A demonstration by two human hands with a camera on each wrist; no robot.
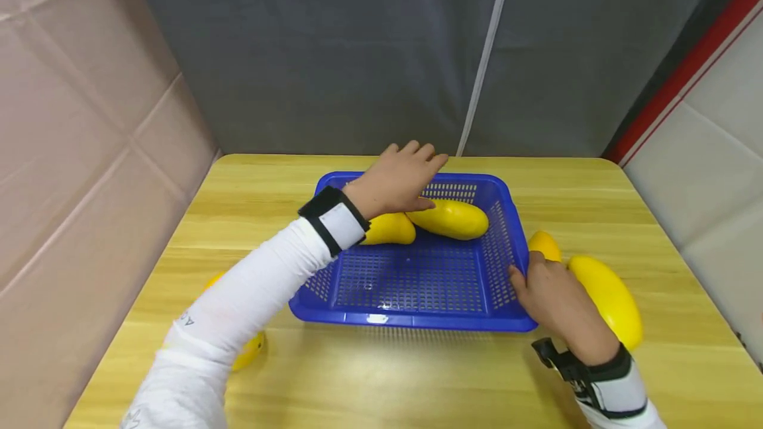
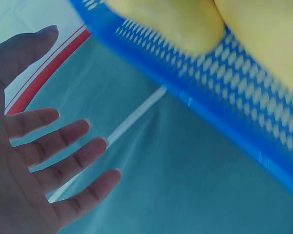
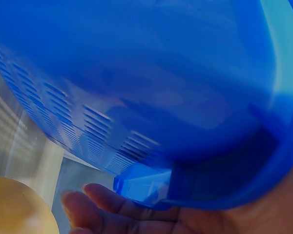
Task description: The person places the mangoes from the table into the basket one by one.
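A blue plastic basket (image 1: pixel 411 318) with slotted walls stands on the table. Inside it, toward the back, lie two long yellow mangoes (image 1: pixel 457 220). My left hand (image 1: pixel 398 179) is over the basket's back rim, its fingers spread and holding nothing. In the left wrist view, that hand's fingers (image 2: pixel 83 161) are extended beside the rim. At the basket's right side, my right hand (image 1: pixel 551 296) grips the rim, thumb toward the inside. From the right wrist, its fingers (image 3: pixel 122 209) show below the rim on the outer side.
Right of the basket are a large yellow mango (image 1: pixel 608 296) and a smaller orange-yellow fruit (image 1: pixel 545 245), close to my right hand. On the left, an orange-yellow fruit (image 1: pixel 249 351) is partly covered by my left sleeve. A grey curtain (image 1: pixel 357 58) hangs behind the wooden table (image 1: pixel 238 184).
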